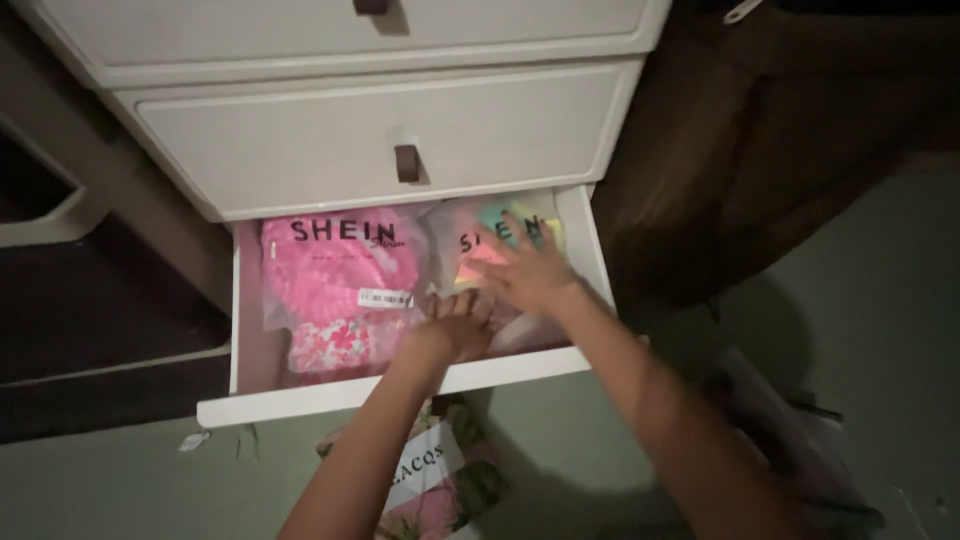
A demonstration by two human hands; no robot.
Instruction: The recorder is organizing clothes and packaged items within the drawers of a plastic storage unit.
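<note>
Head view: right hand [525, 268] lies flat, fingers spread, on a soft, slippery clear bag [500, 250]; left hand [462, 322] clenches its edge, a good hold.

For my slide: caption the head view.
Both hands press clear garment bags into an open white drawer.

White painted drawer [400, 388], smooth and matt, looks like wood. Inside, a frosted plastic bag [335, 290], slightly glossy, pink floral cloth showing through. Right of it, a second plastic bag [462, 232], crinkled, pastel cloth within. Dark knob [406, 163] above, dull finish.
</note>
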